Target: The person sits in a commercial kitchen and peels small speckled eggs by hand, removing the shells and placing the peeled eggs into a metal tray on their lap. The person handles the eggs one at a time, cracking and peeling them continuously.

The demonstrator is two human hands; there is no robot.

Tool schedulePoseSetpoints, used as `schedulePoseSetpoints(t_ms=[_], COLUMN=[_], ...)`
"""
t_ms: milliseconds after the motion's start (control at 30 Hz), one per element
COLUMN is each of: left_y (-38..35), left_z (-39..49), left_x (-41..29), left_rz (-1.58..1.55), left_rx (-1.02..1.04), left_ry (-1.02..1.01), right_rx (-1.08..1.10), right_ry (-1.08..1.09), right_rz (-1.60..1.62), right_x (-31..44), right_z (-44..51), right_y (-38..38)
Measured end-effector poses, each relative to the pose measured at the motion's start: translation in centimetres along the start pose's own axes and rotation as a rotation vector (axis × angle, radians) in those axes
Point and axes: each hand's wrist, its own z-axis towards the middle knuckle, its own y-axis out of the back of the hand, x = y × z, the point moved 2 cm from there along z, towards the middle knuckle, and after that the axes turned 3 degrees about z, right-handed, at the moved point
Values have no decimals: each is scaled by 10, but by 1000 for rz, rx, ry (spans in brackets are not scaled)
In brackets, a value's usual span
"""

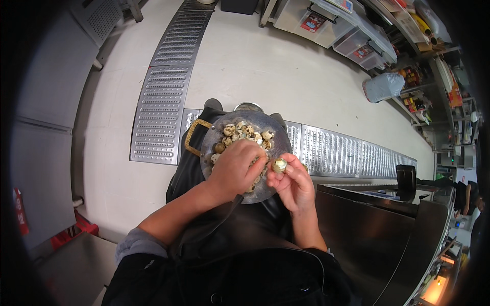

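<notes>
A speckled quail egg, part of its shell gone and pale white showing, is held in the fingertips of my right hand. Close to its left, my left hand hovers over the pan with its thumb and fingers drawn together. Whether a bit of shell is between them is hidden. On my lap rests a round dark metal pan with a gold rope-like handle. Several quail eggs and shell pieces lie in it, partly covered by my left hand.
Beyond the pan, a metal bowl's rim shows between my shoes. Perforated metal drain covers cross the pale floor. To the right stand a steel counter and shelves with clear plastic bins. Steel cabinets line the left; another person's arm shows far right.
</notes>
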Motion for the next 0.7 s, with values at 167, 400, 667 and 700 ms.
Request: schedulePoseSetpoints(t_ms=[167, 400, 667, 700], left_y=[1, -3, -4, -4], left_z=[4, 0, 1, 0], left_x=[-5, -2, -4, -4], left_rz=[-189, -18, 31, 4], left_rx=[92, 80, 9, 2], left_ry=[202, 25, -88, -57], right_rx=[-97, -61, -78, -78], right_ry=[23, 125, 115, 106], right_rz=[-66, -319, -369, -359], right_x=[1, -6, -5, -5], right_z=[1, 1, -2, -2], right_y=[1, -1, -3, -4])
